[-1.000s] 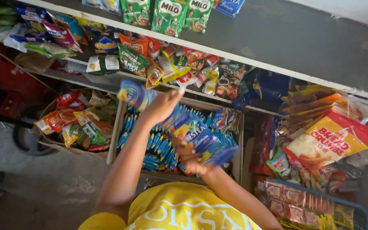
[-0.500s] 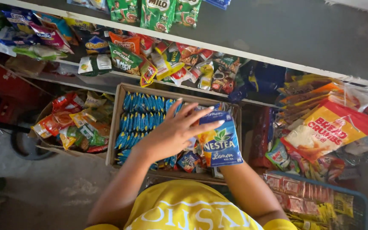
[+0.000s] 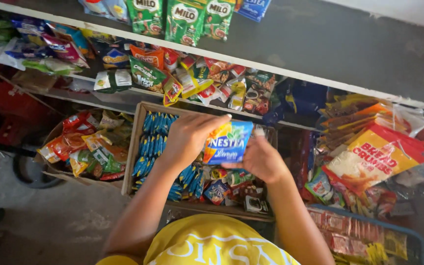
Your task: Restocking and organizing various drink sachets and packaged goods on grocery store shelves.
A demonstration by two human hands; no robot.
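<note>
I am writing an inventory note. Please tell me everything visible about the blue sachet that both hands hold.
The blue sachet is a flat, glossy packet, plastic by its look, with an orange-yellow corner, a green leaf picture and white lettering. It looks sealed and faces the camera, slightly tilted. The left hand grips its left edge and the right hand its lower right, holding it above the cardboard box of small blue packets.

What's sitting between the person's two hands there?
In the head view, a blue and orange drink-mix sachet sits between the left hand and the right hand. Both hands grip it above the cardboard box of snack packets.
</note>
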